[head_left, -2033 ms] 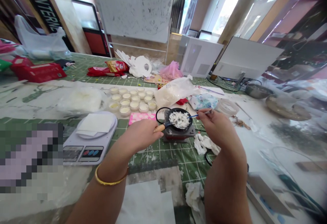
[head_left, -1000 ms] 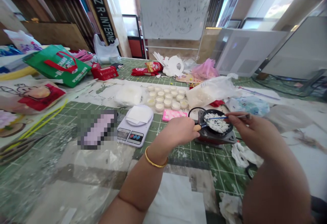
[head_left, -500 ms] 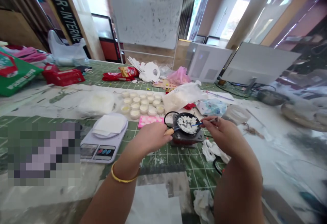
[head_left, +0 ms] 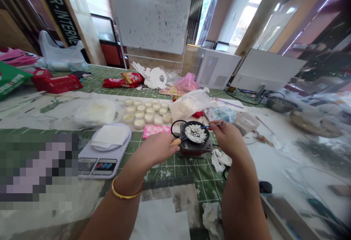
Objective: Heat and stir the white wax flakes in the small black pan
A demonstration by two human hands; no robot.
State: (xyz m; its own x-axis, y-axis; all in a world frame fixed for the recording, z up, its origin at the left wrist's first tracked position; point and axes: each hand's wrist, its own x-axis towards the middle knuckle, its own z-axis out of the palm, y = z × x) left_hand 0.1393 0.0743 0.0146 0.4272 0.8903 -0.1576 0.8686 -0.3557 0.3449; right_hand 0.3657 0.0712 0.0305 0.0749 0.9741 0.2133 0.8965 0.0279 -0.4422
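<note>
On pan handle [head_left: 176, 142], left grip [head_left: 158, 147], closed

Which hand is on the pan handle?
The left hand, gold bangle on that arm, grips the handle; the right hand holds a thin blue tool.

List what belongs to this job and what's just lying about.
In use: black pan, handle in left hand; white pieces inside; blue stick in right hand; dark stand beneath the pan.

Probably just lying about: red box, pink bag, green bag.

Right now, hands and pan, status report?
Left hand gripping pan handle. Right hand holding blue stick over pan of white bits. Crumpled tissue beside burner.
</note>
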